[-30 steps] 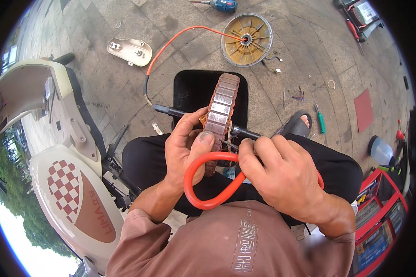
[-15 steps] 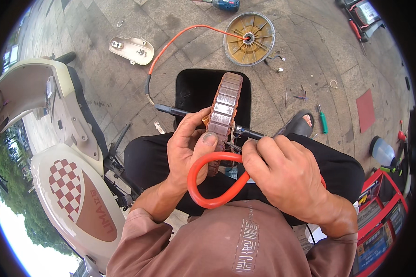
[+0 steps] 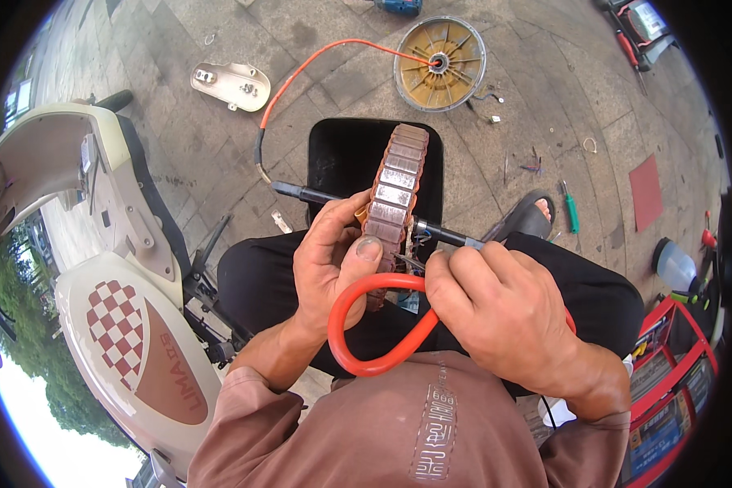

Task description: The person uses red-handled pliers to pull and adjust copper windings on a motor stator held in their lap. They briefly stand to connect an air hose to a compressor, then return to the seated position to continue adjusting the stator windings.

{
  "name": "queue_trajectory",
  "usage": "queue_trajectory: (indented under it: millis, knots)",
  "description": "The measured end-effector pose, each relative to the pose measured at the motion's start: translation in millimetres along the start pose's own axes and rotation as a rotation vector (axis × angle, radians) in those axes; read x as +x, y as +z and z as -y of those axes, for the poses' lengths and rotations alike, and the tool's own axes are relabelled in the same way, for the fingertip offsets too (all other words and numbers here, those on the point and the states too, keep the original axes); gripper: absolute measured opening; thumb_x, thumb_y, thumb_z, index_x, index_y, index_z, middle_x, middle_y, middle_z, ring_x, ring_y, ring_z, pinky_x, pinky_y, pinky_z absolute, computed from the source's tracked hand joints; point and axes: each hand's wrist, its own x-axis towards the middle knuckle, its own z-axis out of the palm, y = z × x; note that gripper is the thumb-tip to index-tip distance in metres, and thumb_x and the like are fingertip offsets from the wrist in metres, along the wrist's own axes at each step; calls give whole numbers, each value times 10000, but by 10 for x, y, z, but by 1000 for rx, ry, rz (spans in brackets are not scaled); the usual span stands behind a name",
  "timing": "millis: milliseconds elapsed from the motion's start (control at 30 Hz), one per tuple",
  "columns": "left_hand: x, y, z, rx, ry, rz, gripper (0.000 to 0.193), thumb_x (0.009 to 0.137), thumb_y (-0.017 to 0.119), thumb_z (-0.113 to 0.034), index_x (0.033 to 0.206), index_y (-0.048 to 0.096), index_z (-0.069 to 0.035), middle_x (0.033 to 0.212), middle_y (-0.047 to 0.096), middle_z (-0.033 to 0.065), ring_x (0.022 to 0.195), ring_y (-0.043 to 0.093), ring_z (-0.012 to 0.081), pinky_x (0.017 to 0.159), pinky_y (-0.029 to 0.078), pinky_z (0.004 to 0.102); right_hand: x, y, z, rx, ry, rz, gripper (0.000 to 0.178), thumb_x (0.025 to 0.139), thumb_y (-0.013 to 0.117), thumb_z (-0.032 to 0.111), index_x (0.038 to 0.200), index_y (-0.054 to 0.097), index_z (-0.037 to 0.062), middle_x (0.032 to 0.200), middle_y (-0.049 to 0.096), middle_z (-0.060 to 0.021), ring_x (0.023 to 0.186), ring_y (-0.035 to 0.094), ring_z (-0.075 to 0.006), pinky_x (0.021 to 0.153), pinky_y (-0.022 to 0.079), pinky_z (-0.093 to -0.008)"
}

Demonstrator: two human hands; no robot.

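A hub motor stator (image 3: pixel 398 179), a ring of brown and silvery laminated segments with coppery edges, stands edge-on over my lap. My left hand (image 3: pixel 333 256) grips its left side, with the thumb pressed on the segmented face. A dark axle passes crosswise through the stator, and wiring shows by its right side. In my closed right hand (image 3: pixel 500 301) is a pair of scissors with a thick red loop handle (image 3: pixel 374 366). Their dark metal tip points at the stator's right side. My fingers cover most of the blades, and the tip's exact contact cannot be made out.
A black seat or box (image 3: pixel 329 146) lies under the stator. Beyond it is a round motor cover (image 3: pixel 419 81) with an orange cable. A cream cover (image 3: pixel 248 88), a green screwdriver (image 3: pixel 571 213) and a red sheet (image 3: pixel 645 193) lie on the paving. A scooter (image 3: pixel 122 309) stands left, a red rack (image 3: pixel 667 325) right.
Both hands keep their hold, the scissors' tip staying beside the stator. Only slight shifts of the hands and the view show.
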Motion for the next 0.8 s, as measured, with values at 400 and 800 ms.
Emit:
queue_trajectory:
  millis: [400, 800]
  knots:
    - [2, -99, 22, 206, 97, 59, 480, 984, 585, -179, 1376, 468, 73, 1247, 613, 154, 1067, 633, 175, 908, 523, 303, -30, -21, -177, 494, 108, 38, 295, 702, 712, -30, 970, 600, 20, 784, 540, -113, 677, 592, -327, 582, 488, -396]
    - [-12, -97, 82, 93, 105, 12, 434, 992, 586, -168, 1341, 507, 78, 1222, 640, 135, 1099, 617, 174, 1002, 464, 329, -46, 55, -233, 656, 177, 29, 198, 773, 673, -24, 949, 590, 13, 806, 571, -150, 709, 599, -380, 596, 483, -445]
